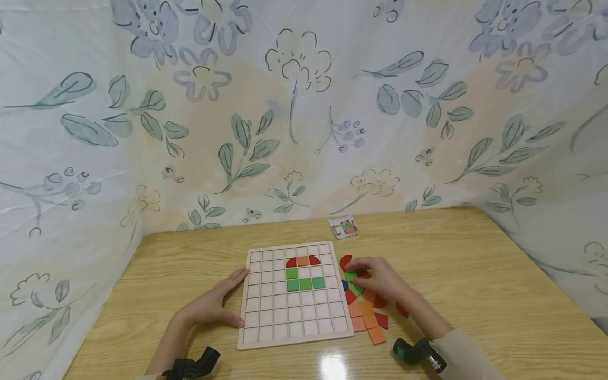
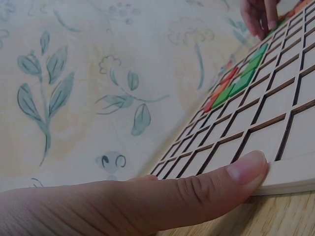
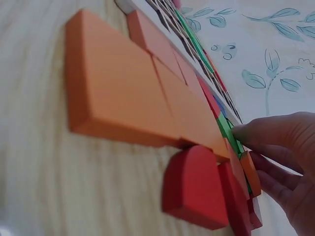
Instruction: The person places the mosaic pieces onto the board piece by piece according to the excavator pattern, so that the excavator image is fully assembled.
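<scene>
A square wooden grid board (image 1: 273,316) lies on the table, with red, orange and green tiles set in several cells. My left hand (image 1: 209,303) rests at its left edge, fingers and thumb spread; in the left wrist view the thumb (image 2: 211,189) presses on the rim. Beside the board's right edge, my right hand (image 1: 380,277) reaches into the loose tiles. Its thumb and index finger are around a green tile (image 1: 351,276), and the thumb (image 3: 246,132) touches green in the right wrist view. The tile is partly covered by the fingers.
Loose orange tiles (image 1: 369,320) lie right of the board, with red rounded pieces (image 1: 381,320) beside them. A blue piece (image 1: 345,285) is against the board's edge. Behind the board lies a small picture card (image 1: 344,227). A flowered cloth (image 1: 304,132) hangs at the back and sides.
</scene>
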{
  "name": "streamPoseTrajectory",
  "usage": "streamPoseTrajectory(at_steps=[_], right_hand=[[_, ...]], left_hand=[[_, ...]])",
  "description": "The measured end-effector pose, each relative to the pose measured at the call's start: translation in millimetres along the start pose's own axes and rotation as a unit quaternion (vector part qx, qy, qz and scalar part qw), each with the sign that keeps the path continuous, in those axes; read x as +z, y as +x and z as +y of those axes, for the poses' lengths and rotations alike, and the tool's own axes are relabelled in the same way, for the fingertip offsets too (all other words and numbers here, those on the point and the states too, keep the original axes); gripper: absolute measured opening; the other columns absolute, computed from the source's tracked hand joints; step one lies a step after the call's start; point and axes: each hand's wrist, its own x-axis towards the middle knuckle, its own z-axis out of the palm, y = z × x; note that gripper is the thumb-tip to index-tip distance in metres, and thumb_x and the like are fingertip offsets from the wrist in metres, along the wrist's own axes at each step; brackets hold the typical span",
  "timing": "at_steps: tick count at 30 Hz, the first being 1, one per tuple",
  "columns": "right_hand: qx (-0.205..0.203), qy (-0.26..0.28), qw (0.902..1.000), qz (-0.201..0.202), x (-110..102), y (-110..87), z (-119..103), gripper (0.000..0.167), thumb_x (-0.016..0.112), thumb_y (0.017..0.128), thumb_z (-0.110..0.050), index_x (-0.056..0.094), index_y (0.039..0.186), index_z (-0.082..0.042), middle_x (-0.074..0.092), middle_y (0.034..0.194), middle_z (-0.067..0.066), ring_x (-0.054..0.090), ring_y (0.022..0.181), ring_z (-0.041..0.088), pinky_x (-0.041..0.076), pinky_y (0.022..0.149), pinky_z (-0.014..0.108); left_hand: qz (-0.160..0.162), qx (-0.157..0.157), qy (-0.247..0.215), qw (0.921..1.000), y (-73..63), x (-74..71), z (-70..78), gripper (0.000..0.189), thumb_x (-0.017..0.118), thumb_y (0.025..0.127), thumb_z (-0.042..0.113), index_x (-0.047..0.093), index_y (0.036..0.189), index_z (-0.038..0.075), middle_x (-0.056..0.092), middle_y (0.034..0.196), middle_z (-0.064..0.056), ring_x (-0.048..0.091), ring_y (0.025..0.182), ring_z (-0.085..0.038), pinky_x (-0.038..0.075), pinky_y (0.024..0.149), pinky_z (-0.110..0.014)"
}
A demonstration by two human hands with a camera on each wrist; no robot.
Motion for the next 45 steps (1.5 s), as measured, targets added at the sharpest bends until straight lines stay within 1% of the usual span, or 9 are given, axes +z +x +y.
streamPoseTrajectory(at_steps=[4,11,19,23,26,28,34,39,45], right_hand=[[0.011,0.009,0.9999,-0.001,0.3,1.9,0.7,0.024,0.071,0.079,-0.007,0.068,0.102,-0.009,0.067,0.097,0.000,0.060,0.090,0.017,0.051,0.083,0.034],[0.001,0.008,0.9999,-0.007,0.3,3.1,0.3,0.026,0.071,0.079,-0.008,0.066,0.105,-0.007,0.067,0.100,0.002,0.061,0.094,0.019,0.051,0.084,0.035],[-0.015,-0.023,0.9996,-0.002,1.1,5.5,1.6,0.029,0.073,0.078,-0.013,0.067,0.106,-0.009,0.068,0.100,0.000,0.061,0.092,0.017,0.052,0.082,0.033],[-0.024,-0.048,0.9985,0.006,1.4,6.3,0.5,0.028,0.075,0.077,-0.014,0.068,0.104,-0.012,0.068,0.097,-0.005,0.059,0.088,0.012,0.051,0.080,0.028],[-0.032,-0.059,0.9976,0.016,1.7,5.5,-0.1,0.029,0.076,0.076,-0.016,0.068,0.104,-0.013,0.067,0.096,-0.007,0.058,0.087,0.011,0.051,0.080,0.028],[-0.035,-0.055,0.9975,0.027,1.6,4.2,-0.4,0.030,0.076,0.076,-0.017,0.068,0.105,-0.012,0.067,0.097,-0.006,0.058,0.088,0.012,0.052,0.080,0.029],[-0.029,-0.012,0.9983,0.049,-2.1,1.7,-2.8,0.032,0.076,0.075,-0.017,0.068,0.105,-0.012,0.067,0.098,-0.006,0.061,0.095,0.015,0.052,0.084,0.035],[-0.036,0.003,0.9982,0.047,-5.4,1.7,-5.1,0.032,0.076,0.076,-0.017,0.067,0.106,-0.010,0.068,0.098,-0.003,0.062,0.094,0.018,0.051,0.084,0.038],[-0.035,0.012,0.9985,0.041,-2.4,3.6,-6.3,0.033,0.076,0.076,-0.024,0.068,0.105,-0.012,0.068,0.099,-0.005,0.061,0.093,0.014,0.051,0.085,0.036]], left_hand=[[-0.001,0.002,0.001,1.0000,-0.1,0.3,-0.2,0.113,0.080,0.065,0.043,0.013,0.149,0.011,0.006,0.154,-0.016,0.004,0.138,-0.043,0.012,0.103,-0.066],[-0.003,0.003,-0.006,1.0000,-0.9,0.2,2.0,0.112,0.080,0.065,0.041,0.013,0.149,0.011,0.006,0.154,-0.016,0.003,0.138,-0.043,0.012,0.102,-0.067],[-0.003,-0.001,-0.006,1.0000,-1.4,-0.1,1.5,0.112,0.080,0.065,0.041,0.013,0.149,0.011,0.006,0.154,-0.016,0.003,0.138,-0.043,0.012,0.102,-0.068],[-0.002,0.004,-0.007,1.0000,-1.4,-0.7,1.1,0.111,0.080,0.066,0.041,0.013,0.149,0.011,0.006,0.154,-0.016,0.003,0.138,-0.044,0.012,0.101,-0.068],[-0.003,0.006,-0.007,1.0000,-1.3,-0.9,0.7,0.111,0.079,0.066,0.042,0.013,0.149,0.011,0.006,0.154,-0.017,0.003,0.138,-0.044,0.011,0.101,-0.068],[-0.002,0.006,-0.005,1.0000,-1.2,-0.8,0.2,0.111,0.079,0.066,0.042,0.012,0.149,0.011,0.007,0.154,-0.017,0.004,0.138,-0.044,0.011,0.102,-0.068],[0.001,0.004,-0.008,1.0000,-1.2,-0.4,-1.0,0.112,0.080,0.065,0.043,0.013,0.149,0.012,0.007,0.154,-0.016,0.003,0.138,-0.043,0.011,0.102,-0.067],[0.001,0.005,-0.006,1.0000,-1.4,-0.1,-2.0,0.112,0.079,0.065,0.043,0.013,0.149,0.012,0.007,0.154,-0.016,0.004,0.138,-0.043,0.011,0.102,-0.067],[-0.004,0.002,-0.011,0.9999,-1.0,-0.2,-1.5,0.111,0.080,0.066,0.042,0.013,0.149,0.012,0.006,0.154,-0.015,0.003,0.138,-0.043,0.012,0.102,-0.067]])
